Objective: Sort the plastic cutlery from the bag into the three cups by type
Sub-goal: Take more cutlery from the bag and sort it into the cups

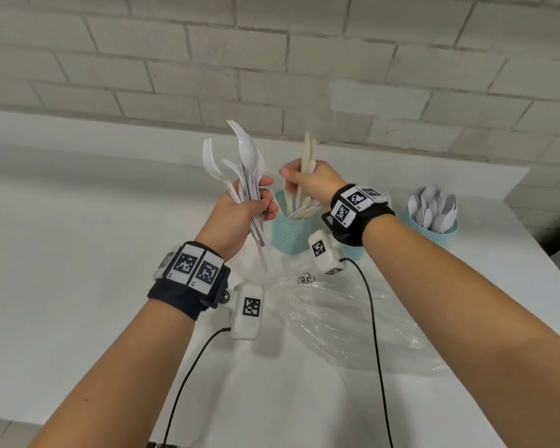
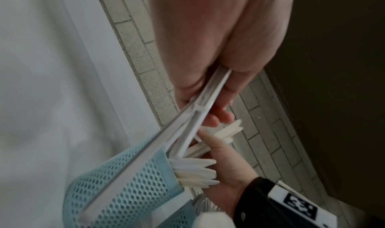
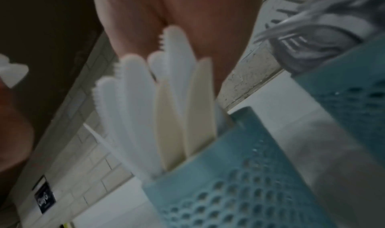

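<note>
While the left hand (image 1: pixel 240 208) is clutching a fanned bundle of white plastic forks (image 1: pixel 240 176), the right hand (image 1: pixel 307 182) is gripping cream plastic knives (image 1: pixel 307 150) right above the perforated teal knife cup (image 1: pixel 290 231). Next they'll probably need lowering in, handles first. The clear plastic bag (image 1: pixel 353 318) is lying nearer the person than that cup on the white desk (image 1: pixel 78 253).

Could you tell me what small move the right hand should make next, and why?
Probably lower the cream plastic knives and release them into the perforated teal cup of knives. The right hand grips them directly above that cup, while the left hand grips the bundle of white plastic forks.
</note>
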`<state>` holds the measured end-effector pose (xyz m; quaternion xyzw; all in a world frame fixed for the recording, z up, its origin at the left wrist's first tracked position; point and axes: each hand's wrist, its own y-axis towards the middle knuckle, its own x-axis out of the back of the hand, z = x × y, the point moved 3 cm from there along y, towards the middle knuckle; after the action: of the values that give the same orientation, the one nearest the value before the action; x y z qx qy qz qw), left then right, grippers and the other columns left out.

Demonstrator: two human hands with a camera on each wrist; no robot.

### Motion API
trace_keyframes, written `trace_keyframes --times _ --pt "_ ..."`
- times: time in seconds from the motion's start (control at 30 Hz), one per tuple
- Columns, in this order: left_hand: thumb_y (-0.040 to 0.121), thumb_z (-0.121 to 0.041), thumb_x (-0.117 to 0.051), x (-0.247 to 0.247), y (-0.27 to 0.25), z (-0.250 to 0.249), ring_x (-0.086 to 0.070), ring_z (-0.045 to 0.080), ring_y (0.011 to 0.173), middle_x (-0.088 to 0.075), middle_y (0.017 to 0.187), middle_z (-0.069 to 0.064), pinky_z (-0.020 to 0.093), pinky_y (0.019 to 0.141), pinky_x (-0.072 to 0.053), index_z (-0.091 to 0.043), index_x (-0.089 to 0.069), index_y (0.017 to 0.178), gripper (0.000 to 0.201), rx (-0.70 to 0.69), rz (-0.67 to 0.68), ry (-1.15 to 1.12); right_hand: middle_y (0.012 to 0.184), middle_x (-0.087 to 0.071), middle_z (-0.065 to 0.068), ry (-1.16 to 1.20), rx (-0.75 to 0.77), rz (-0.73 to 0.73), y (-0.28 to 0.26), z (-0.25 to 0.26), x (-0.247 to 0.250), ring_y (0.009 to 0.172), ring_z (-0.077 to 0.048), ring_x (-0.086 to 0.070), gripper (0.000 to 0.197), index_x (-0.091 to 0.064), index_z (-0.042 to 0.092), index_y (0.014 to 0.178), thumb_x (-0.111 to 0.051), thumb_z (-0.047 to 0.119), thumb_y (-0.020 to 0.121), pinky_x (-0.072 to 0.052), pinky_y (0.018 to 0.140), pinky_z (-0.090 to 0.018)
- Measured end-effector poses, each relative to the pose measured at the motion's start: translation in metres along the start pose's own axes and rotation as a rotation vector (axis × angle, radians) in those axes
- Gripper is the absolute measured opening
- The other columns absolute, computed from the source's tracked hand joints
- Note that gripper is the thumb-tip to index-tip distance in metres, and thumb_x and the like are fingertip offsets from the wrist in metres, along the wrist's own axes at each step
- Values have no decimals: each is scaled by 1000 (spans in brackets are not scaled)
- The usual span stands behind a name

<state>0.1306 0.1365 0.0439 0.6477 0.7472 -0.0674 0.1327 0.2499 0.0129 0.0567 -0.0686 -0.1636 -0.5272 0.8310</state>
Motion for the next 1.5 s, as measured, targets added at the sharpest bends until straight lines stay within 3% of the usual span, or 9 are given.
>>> trace_keyframes --times 0.1,0.3,0.43,0.53,0.83,1.03,1.2,1.37,1.5 --pt "89 16 -39 3 -1 -1 -61 12 65 -51 78 7 23 66 -53 -9 -55 103 33 9 -3 4 69 -62 -6 -18 -8 -28 4 -9 2 60 -12 -57 7 -62 11 89 -67 14 85 -49 64 -19" --pt "89 16 -40 -1 0 3 -61 13 65 -53 78 6 24 64 -53 -6 -55 106 32 48 5 -9 69 -58 -4 -127 -37 69 6 -12 -7 63 -14 -54 18 -60 8 86 -45 8 97 -47 66 -22" --pt "89 15 -38 -13 -1 3 -57 13 58 -54 77 5 22 55 -46 -7 -58 104 33 91 57 -38 82 -63 0 -193 93 -93 1 7 12 76 -11 -57 26 -66 6 99 -53 28 95 -46 74 -20" --pt "80 14 -42 -26 -2 4 -45 12 47 -52 74 6 22 47 -33 -5 -58 102 33 139 119 -100 82 -65 -3 66 136 -180 -13 26 29 80 -15 -61 28 -68 10 91 -49 30 97 -50 85 -30" --pt "71 4 -46 -77 0 10 -42 14 45 -51 73 9 23 45 -34 -6 -57 90 24 168 270 -88 72 -58 -11 122 84 -19 -74 26 53 53 -6 -57 37 -60 -17 96 -56 20 93 -51 65 -16" --pt "85 17 -37 -105 1 16 -67 22 59 -66 67 9 28 58 -57 1 -55 101 29 191 282 -96 78 -72 -9 307 108 -180 -97 26 90 63 -17 -68 17 -55 3 88 -48 16 97 -57 65 -24" --pt "84 18 -37 -126 1 16 -71 29 72 -66 77 14 36 71 -59 1 -57 101 31 213 360 -55 69 -68 -10 408 226 -483 -115 34 116 55 -24 -66 16 -47 12 85 -43 18 99 -56 59 -30" --pt "86 15 -38 -134 0 21 -62 21 49 -62 77 15 26 46 -51 -5 -54 86 26 222 302 62 62 -42 2 511 266 -621 -124 37 137 46 -9 -39 17 -45 17 87 -52 30 93 -41 46 -24" --pt "89 11 -41 -143 0 26 -42 13 41 -55 74 13 21 41 -33 -6 -53 84 22 170 297 119 76 -52 5 71 69 -476 -130 28 122 58 -4 -48 36 -54 16 96 -79 30 74 -41 49 -13"
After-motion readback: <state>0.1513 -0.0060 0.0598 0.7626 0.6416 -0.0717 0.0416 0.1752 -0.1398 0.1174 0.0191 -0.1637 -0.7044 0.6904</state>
